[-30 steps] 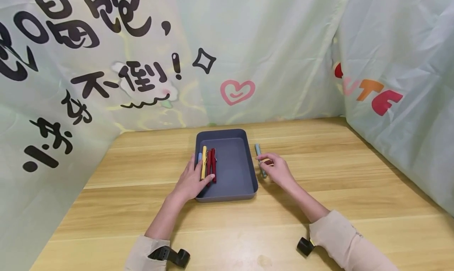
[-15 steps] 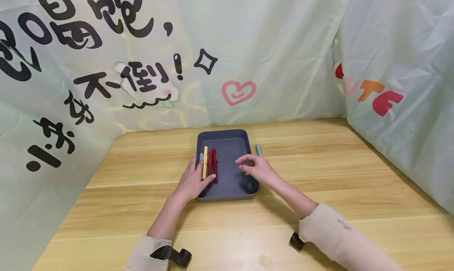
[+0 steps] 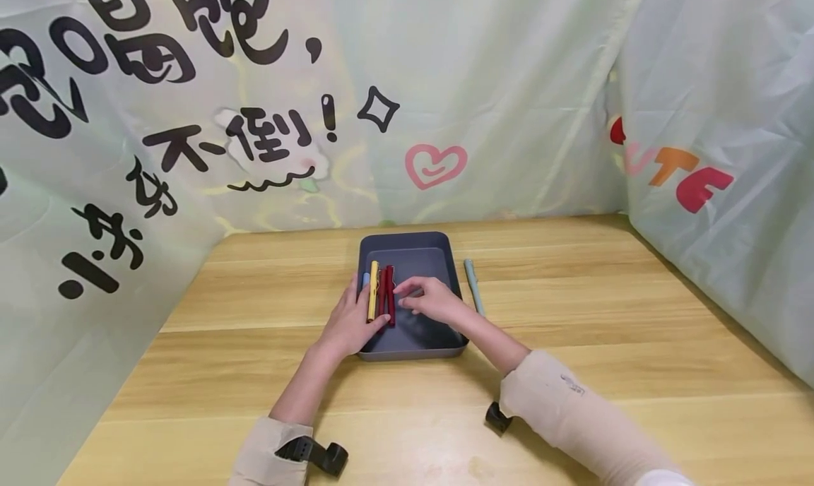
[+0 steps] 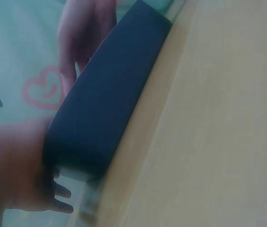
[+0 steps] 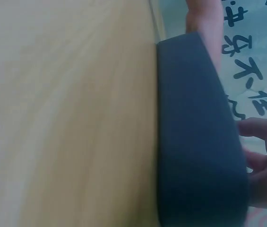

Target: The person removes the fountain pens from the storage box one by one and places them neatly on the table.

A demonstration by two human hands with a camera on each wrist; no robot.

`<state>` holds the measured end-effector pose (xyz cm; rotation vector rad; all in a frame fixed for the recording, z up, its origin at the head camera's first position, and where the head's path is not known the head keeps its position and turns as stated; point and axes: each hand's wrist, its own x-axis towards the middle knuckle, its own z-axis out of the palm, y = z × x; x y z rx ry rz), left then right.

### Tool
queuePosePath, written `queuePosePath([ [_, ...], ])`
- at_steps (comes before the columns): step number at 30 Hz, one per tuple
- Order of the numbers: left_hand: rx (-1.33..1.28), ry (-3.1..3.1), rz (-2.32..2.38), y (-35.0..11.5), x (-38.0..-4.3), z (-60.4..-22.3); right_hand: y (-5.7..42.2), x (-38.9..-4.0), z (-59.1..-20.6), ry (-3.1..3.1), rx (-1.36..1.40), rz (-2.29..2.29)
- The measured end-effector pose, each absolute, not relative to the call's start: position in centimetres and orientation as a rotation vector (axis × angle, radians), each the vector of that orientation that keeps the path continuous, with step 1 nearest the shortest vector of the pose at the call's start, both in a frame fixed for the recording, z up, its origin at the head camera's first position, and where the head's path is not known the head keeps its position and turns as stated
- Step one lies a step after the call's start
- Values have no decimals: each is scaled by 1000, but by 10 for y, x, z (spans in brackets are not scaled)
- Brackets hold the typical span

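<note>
Pale green printed cloth (image 3: 528,119) hangs behind a light wood-grain table (image 3: 222,373). Clock positions taken from the tray's centre, head view. On the cloth: black lettering (image 3: 191,143) at 10 o'clock, pink heart outline (image 3: 435,167) at 12, coloured letters (image 3: 693,179) at 2.

Dark grey-blue rectangular tray (image 3: 407,241) lies flat. Along its 9 o'clock side, side by side: light blue pen (image 3: 366,279), yellow pen (image 3: 372,288), two slim dark red pens (image 3: 391,299). Slim grey-teal pen (image 3: 473,287) lies on the table, outside the wall at 3 o'clock.

Left hand (image 3: 348,323) rests over the rim at 8 to 9 o'clock, fingers extended, thumb spread toward the lower ends of the pens; it covers most of the blue one. Right hand (image 3: 432,301) is over the tray, fingers bent, thumb and fingertips parted, just beside the nearer dark red pen; contact cannot be told.

Obstructions: right forearm crosses the 4 o'clock wall and partly hides the grey-teal pen's near end. Beige sleeves (image 3: 572,408) and black wrist devices (image 3: 333,459) lie at 7 and 5 o'clock. Both wrist views: tray's outer wall blocks the interior.
</note>
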<state>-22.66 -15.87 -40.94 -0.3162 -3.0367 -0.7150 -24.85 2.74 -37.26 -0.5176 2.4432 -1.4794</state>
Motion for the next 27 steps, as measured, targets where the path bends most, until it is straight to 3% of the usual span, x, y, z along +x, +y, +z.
queuePosePath([
  [27, -313, -3050, -712, -158, -225, -405, 10, -261, -406, 2764, -668, -1269],
])
